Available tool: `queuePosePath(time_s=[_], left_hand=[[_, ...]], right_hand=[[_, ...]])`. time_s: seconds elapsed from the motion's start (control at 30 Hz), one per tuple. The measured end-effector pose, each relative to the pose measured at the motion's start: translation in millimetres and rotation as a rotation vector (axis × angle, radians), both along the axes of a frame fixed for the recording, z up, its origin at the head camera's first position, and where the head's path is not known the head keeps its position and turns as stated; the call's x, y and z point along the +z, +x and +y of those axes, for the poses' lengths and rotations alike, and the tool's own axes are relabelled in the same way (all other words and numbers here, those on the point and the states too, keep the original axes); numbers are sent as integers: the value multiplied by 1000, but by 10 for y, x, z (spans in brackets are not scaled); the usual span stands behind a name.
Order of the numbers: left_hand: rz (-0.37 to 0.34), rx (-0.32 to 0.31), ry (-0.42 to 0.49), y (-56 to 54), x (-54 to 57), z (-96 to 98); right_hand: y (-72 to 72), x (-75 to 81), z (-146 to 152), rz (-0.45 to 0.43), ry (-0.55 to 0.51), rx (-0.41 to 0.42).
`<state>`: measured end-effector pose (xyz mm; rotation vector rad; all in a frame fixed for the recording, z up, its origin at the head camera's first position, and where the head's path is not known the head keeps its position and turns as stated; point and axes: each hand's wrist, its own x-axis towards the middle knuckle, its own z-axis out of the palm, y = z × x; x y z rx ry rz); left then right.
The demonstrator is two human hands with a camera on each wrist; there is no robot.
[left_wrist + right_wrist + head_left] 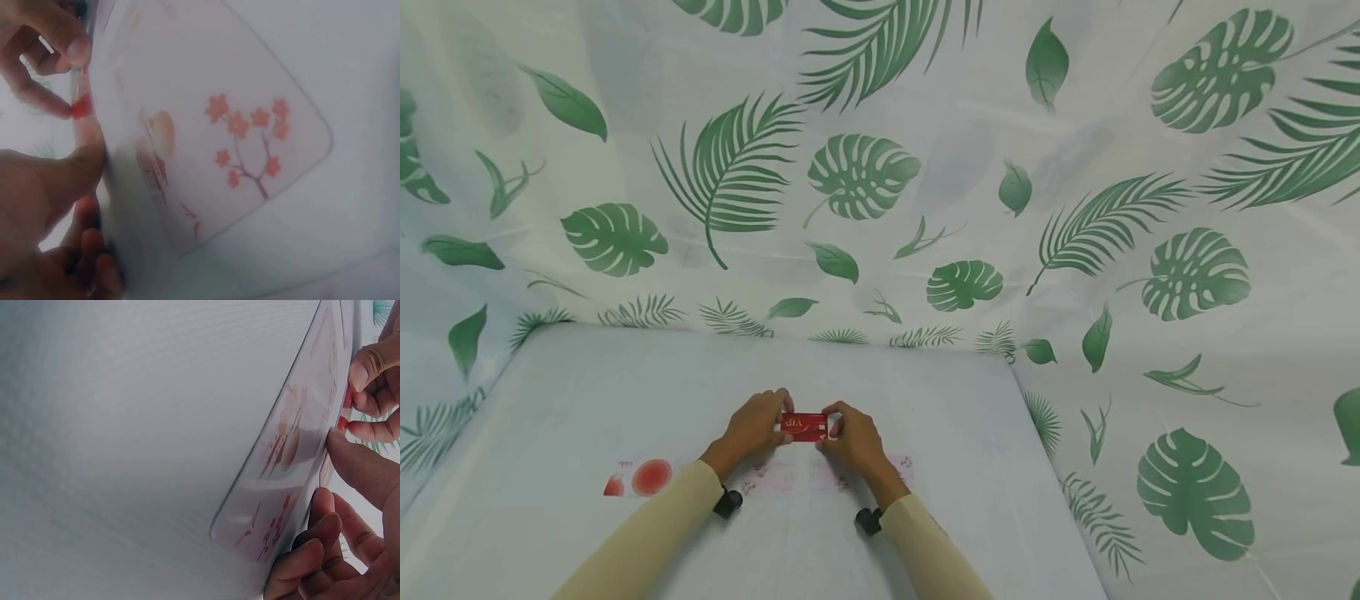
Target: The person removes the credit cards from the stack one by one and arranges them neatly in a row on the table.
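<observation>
A red card (805,427) with "VIP" lettering, upside down in the head view, is held between both hands just above the white table. My left hand (756,423) pinches its left end, with thumb below and fingers at the top edge. At the right end, my right hand (855,437) pinches it the same way. In the left wrist view the left hand (37,194) is close, and the card (81,107) shows only as a thin red strip. The right wrist view shows the right hand (369,487) near; the card (342,422) is mostly hidden by fingers.
Below the hands lies a pale card with red blossom branches (262,62), rounded at its corner. Left of it on the white table (587,383) is a print with a red circle (651,477). Leaf-patterned sheets (970,208) rise behind and at the sides.
</observation>
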<state>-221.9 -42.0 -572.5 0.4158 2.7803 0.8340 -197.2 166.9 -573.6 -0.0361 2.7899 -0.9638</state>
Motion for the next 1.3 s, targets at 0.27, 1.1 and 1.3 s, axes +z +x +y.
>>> queuePosePath(time_s=[0.27,1.1,1.3], left_hand=[[15,7,46,-9,-38,-27],[46,31,163,38,-124,-38],[61,48,183,70,-134,8]], right_hand=[[13,4,-18,23,-1,-6],[68,12,27,103,-41,-28],[98,9,67,117,-63,-17]])
